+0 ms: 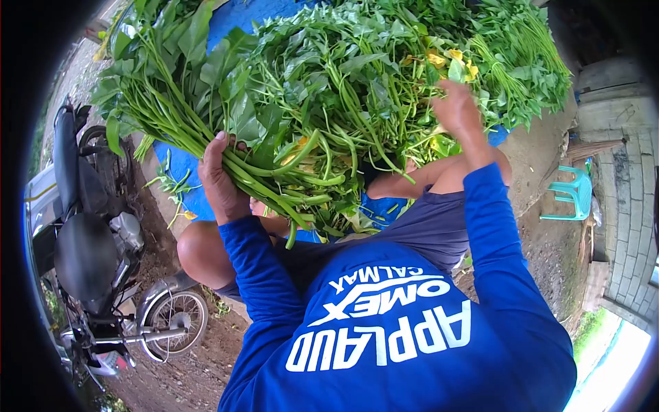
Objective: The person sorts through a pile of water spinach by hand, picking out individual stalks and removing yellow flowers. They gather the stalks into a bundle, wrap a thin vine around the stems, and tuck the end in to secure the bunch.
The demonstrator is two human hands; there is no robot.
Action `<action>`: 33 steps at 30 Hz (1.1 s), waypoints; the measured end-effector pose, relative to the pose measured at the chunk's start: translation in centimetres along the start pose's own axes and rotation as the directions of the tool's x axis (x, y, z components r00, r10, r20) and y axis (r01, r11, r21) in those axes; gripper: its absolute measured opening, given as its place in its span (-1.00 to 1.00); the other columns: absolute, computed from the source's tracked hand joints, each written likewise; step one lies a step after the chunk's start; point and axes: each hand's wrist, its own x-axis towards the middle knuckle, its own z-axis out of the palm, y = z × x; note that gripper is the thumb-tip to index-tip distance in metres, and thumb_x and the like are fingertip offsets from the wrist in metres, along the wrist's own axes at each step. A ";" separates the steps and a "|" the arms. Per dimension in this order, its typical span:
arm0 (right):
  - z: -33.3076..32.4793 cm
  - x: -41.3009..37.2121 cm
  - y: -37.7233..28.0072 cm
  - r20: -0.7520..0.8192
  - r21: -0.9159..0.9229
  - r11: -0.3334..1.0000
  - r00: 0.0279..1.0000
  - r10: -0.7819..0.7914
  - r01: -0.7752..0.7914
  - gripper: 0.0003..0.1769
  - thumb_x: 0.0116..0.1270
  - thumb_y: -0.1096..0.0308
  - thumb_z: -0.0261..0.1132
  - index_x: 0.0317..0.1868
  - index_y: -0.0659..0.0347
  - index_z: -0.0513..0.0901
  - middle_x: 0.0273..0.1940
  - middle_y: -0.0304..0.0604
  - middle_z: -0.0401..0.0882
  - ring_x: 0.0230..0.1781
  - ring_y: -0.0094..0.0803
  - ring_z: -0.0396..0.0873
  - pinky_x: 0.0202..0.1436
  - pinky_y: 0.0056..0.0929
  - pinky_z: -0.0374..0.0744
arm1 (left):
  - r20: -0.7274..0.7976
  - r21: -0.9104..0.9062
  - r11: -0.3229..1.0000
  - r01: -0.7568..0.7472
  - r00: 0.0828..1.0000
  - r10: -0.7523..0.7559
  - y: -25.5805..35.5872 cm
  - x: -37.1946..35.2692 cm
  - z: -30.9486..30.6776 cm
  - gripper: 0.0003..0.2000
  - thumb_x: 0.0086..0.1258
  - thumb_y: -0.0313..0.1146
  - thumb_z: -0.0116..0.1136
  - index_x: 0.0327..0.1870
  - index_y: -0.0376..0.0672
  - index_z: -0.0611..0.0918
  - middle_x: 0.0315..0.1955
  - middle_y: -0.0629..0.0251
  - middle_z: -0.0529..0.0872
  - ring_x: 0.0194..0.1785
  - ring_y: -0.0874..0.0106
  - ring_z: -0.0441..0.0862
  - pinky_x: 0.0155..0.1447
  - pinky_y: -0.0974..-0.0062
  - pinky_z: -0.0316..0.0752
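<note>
A big heap of leafy green stalks [357,62] lies on a blue sheet [182,168] in front of me. My left hand [218,180] is closed around a bundle of long green stems [274,182] at the heap's near left side, holding them above my knee. My right hand [455,108] reaches into the greens on the right, beside some yellowed leaves [453,62]. Its fingertips are buried among the leaves, so what they hold is hidden. Both arms wear blue long sleeves.
A parked motorcycle [96,261] stands on the dirt ground at the left. At the right, a teal plastic chair [573,196] sits by a concrete block wall [628,206]. My bare knees [202,250] are bent close under the greens.
</note>
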 end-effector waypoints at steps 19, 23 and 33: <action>5.2 2.0 -8.5 0.415 0.674 0.655 0.909 0.047 -0.341 -0.73 0.60 0.20 0.44 0.11 0.21 0.77 -0.32 -0.32 0.72 -0.41 -0.57 0.63 -0.38 -0.51 0.58 | -0.010 0.180 0.971 0.160 0.987 -0.161 -2.0 -1.8 0.9 -0.76 0.40 -0.29 0.46 -0.11 -0.22 0.66 -0.37 0.34 0.68 -0.38 0.48 0.67 -0.23 0.51 0.64; -6.3 4.5 -10.5 0.447 0.796 0.425 0.892 0.070 -0.432 -0.65 0.56 0.22 0.46 0.22 0.19 0.76 -0.27 -0.37 0.68 -0.44 -0.68 0.55 -0.41 -0.65 0.50 | 0.031 0.193 0.964 0.182 0.981 -0.191 -2.1 -1.6 1.2 -0.77 0.39 -0.29 0.45 -0.13 -0.21 0.66 -0.38 0.35 0.67 -0.40 0.48 0.66 -0.26 0.50 0.62; -9.0 4.1 -9.7 0.351 0.900 0.299 0.934 -0.066 -0.317 -0.64 0.56 0.38 0.45 0.27 0.31 0.69 -0.16 -0.32 0.74 -0.37 -0.66 0.61 -0.33 -0.65 0.58 | 0.092 0.230 0.958 0.173 0.976 -0.198 -3.0 -1.8 1.4 -0.77 0.41 -0.27 0.46 -0.16 -0.26 0.73 -0.40 0.34 0.73 -0.42 0.49 0.70 -0.28 0.50 0.62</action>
